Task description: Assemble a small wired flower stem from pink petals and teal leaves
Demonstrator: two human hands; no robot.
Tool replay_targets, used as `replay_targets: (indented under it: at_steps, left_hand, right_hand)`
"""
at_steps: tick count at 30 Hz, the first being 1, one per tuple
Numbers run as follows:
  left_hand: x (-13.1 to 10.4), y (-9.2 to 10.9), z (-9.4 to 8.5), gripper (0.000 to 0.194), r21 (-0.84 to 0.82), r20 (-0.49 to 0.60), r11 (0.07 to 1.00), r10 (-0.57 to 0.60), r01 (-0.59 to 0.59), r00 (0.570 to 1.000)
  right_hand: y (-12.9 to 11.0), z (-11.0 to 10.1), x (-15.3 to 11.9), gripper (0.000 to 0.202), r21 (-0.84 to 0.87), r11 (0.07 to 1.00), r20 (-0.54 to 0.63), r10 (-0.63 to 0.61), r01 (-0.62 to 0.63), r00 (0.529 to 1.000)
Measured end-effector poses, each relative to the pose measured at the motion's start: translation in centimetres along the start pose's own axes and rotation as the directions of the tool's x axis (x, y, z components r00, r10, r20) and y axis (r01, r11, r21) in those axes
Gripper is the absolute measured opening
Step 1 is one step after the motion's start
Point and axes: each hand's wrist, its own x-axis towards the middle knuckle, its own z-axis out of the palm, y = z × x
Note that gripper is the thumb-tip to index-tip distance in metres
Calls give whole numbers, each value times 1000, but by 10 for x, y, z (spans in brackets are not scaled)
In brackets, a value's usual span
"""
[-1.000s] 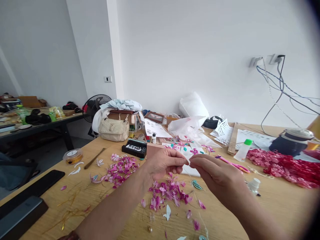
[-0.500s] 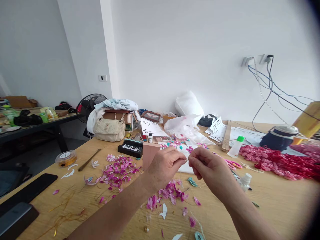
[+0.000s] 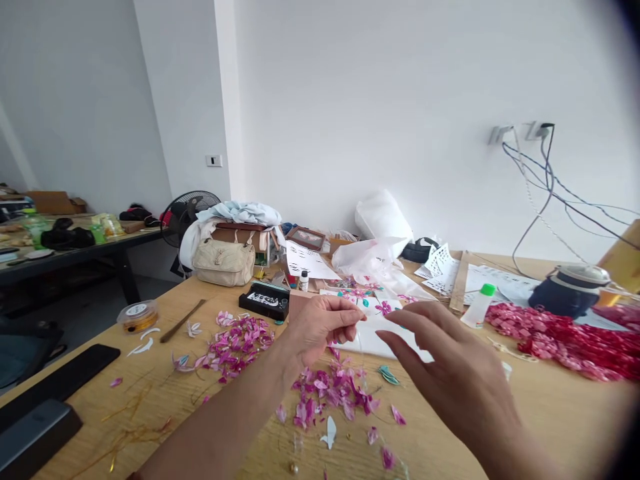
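Note:
My left hand (image 3: 327, 328) is pinched above the table, with something too small to make out at its fingertips. To its right, my right hand (image 3: 445, 363) is open, thumb and fingers apart, nothing visible between them. Below both hands lie loose magenta petals (image 3: 330, 390), and a larger pile of pink petals (image 3: 240, 343) spreads to the left. Behind the hands is a white sheet (image 3: 373, 340) with pink flowers (image 3: 384, 308) and green leaves at its back. A small stack of teal leaves (image 3: 389, 375) rests between the hands, nearer the front.
A black tray (image 3: 264, 300), a beige bag (image 3: 224, 261) and a wire spool (image 3: 137, 316) are at the left. A green-capped bottle (image 3: 479, 307), red and pink flower strands (image 3: 560, 340) and a dark blue container (image 3: 569, 291) stand or lie at the right. A phone (image 3: 75, 373) is front left.
My right hand has moved away from my left and opened. My left hand stays pinched, turned slightly. The camera view has shifted a little.

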Motion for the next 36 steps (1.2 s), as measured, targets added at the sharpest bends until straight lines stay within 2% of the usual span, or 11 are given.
replay_targets:
  at_steps: [2, 4, 10, 13, 20, 23, 27, 29, 31, 34, 36]
  left_hand:
    - [0, 1, 0, 24, -32, 17, 999, -19, 20, 1000]
    - [-1, 1, 1, 24, -42, 34, 998, -40, 42, 999]
    - [-1, 2, 2, 24, -25, 41, 997, -70, 71, 997]
    - [-1, 2, 1, 26, -18, 46, 996, -85, 86, 995]
    - [-1, 0, 1, 29, -11, 60, 993, -114, 114, 992]
    - [-1, -1, 2, 28, 0, 64, 994, -107, 107, 992]
    - [-4, 1, 6, 24, 135, 40, 990, -41, 35, 998]
    - [-6, 2, 10, 19, 308, -6, 949, 74, -69, 997]
    - [-9, 3, 15, 13, 516, -17, 828, 265, -219, 964]
    - [-11, 2, 20, 15, 701, 91, 591, 481, -399, 872]
    - [-11, 1, 20, 16, 719, 125, 548, 502, -427, 856]
  right_hand:
    - [1, 7, -2, 16, -103, 993, 32, -53, 56, 998]
    - [3, 13, -4, 21, -183, 981, 67, -50, 62, 996]
    - [3, 14, -6, 31, -241, 965, 109, -80, 104, 991]
    - [5, 14, -8, 33, -193, 974, 113, -97, 118, 989]
    - [8, 19, -9, 24, 72, 990, 102, -127, 120, 987]
    - [3, 19, -6, 24, 113, 992, 111, -77, 65, 991]
    - [-5, 21, -6, 20, 142, 979, 87, 136, -147, 987]
    - [-7, 24, -7, 17, 203, 937, 95, 270, -284, 958]
    - [-8, 26, -8, 15, 283, 853, 149, 412, -438, 899]
    - [-5, 30, -7, 16, 445, 633, 305, 557, -633, 772]
    - [-1, 30, -6, 19, 538, 483, 399, 576, -691, 714]
